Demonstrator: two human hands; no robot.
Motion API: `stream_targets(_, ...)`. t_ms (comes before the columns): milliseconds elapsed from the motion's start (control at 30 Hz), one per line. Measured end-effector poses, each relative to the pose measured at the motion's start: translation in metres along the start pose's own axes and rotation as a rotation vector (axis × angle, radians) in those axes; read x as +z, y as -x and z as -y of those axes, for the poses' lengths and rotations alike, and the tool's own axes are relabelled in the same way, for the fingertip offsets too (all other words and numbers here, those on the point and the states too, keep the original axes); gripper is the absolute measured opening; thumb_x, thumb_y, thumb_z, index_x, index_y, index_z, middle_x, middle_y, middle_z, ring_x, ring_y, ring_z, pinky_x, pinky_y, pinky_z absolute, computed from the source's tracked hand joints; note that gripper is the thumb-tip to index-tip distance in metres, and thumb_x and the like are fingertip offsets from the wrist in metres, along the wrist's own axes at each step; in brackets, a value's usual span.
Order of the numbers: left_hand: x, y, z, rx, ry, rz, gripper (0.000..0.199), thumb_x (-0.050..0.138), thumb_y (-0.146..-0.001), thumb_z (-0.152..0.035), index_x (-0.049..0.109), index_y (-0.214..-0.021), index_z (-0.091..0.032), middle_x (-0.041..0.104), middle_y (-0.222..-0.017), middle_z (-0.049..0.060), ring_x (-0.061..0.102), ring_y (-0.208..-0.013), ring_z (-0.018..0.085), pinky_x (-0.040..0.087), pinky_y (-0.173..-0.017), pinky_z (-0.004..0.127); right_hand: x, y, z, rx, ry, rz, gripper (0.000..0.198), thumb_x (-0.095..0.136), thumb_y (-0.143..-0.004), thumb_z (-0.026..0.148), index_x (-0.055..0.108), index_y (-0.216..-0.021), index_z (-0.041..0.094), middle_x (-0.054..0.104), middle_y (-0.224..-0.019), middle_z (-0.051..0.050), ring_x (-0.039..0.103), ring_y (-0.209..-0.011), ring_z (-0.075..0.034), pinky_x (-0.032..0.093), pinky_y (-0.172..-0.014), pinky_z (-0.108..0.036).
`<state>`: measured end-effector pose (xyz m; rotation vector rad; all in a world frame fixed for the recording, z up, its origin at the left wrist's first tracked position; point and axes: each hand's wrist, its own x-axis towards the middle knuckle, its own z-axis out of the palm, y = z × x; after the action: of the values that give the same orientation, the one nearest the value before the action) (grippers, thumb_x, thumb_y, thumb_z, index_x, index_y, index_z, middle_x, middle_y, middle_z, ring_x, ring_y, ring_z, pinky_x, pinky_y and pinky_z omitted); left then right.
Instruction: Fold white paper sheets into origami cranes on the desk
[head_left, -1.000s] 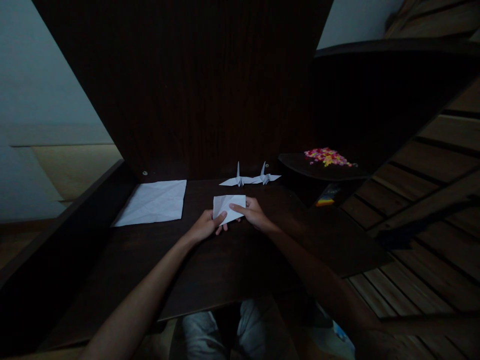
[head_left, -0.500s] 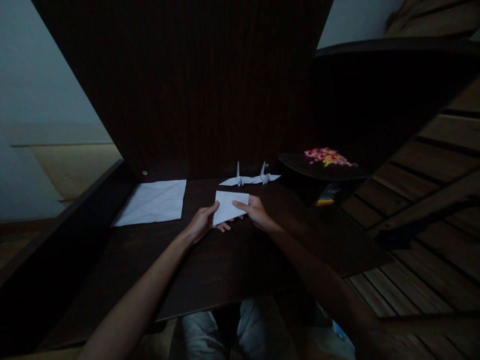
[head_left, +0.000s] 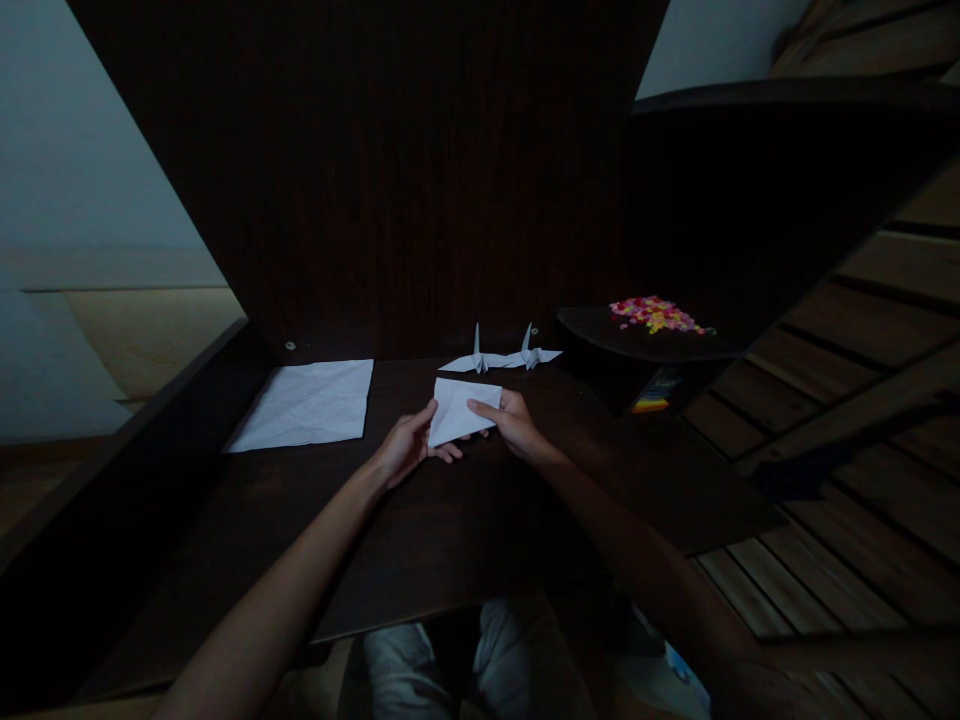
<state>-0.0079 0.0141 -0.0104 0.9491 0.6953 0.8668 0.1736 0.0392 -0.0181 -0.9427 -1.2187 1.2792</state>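
Note:
A small folded sheet of white paper (head_left: 456,412) is held between both hands above the dark desk. My left hand (head_left: 409,440) grips its left edge, thumb on top and some fingers reaching beneath. On the right side, my right hand (head_left: 513,420) pinches it, with the thumb lying across the upper face and the other fingers mostly hidden behind. Just beyond the paper stand two white origami cranes (head_left: 480,361) side by side, their pointed parts upright.
A larger creased white sheet (head_left: 307,405) lies at the desk's left. To the right, a rounded corner shelf (head_left: 592,328) bears a pile of small pink, red and yellow pieces (head_left: 660,315). A dark panel (head_left: 390,180) rises behind the desk (head_left: 450,540).
The folded paper has shifted and tilted very slightly in my hands, its top edge a little higher and to the right. Both hands keep their hold; the cranes and the large sheet stay put.

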Motion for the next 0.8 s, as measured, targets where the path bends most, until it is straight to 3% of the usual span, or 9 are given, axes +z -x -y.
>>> stream_targets(200,0.0015,0.0003,-0.0001,0.017,-0.037,-0.024,0.049,0.046,-0.091,-0.047,0.065,-0.099,-0.002,0.071,-0.084,0.020,0.066,-0.057,0.018,0.052,-0.053,0.027,0.0018,0.0002,0.0016,0.006,-0.005,-0.023,0.036,0.080,-0.055,0.041,0.062,-0.071,0.014,0.063,-0.062,-0.002,0.051,-0.046,-0.011,0.036,-0.034,-0.021)
stream_targets(400,-0.0003,-0.0002,-0.0009,-0.009,0.039,-0.030,0.058,0.031,-0.095,-0.049,0.064,-0.101,-0.002,0.071,-0.078,0.019,0.067,-0.058,0.019,0.052,-0.051,0.026,0.0011,0.0002,-0.0007,-0.032,-0.006,0.002,0.035,0.079,-0.057,0.041,0.062,-0.072,0.014,0.062,-0.061,-0.001,0.051,-0.046,-0.011,0.037,-0.035,-0.022)
stream_targets(600,0.0016,0.0011,-0.0012,0.002,0.016,-0.059,0.045,0.040,-0.094,-0.041,0.065,-0.099,-0.004,0.071,-0.074,0.016,0.065,-0.052,0.018,0.052,-0.050,0.026,0.0026,0.0019,0.0006,-0.041,-0.005,0.021,0.035,0.078,-0.058,0.042,0.061,-0.071,0.014,0.061,-0.060,-0.001,0.051,-0.045,-0.010,0.037,-0.035,-0.020)
stream_targets(800,0.0050,0.0022,0.0003,0.011,-0.053,-0.027,0.055,0.043,-0.090,-0.054,0.065,-0.096,-0.003,0.070,-0.074,0.018,0.065,-0.053,0.018,0.053,-0.052,0.028,0.0027,0.0025,0.0005,-0.043,0.032,0.012,0.036,0.078,-0.058,0.044,0.061,-0.072,0.015,0.061,-0.060,-0.001,0.051,-0.046,-0.011,0.039,-0.037,-0.022)
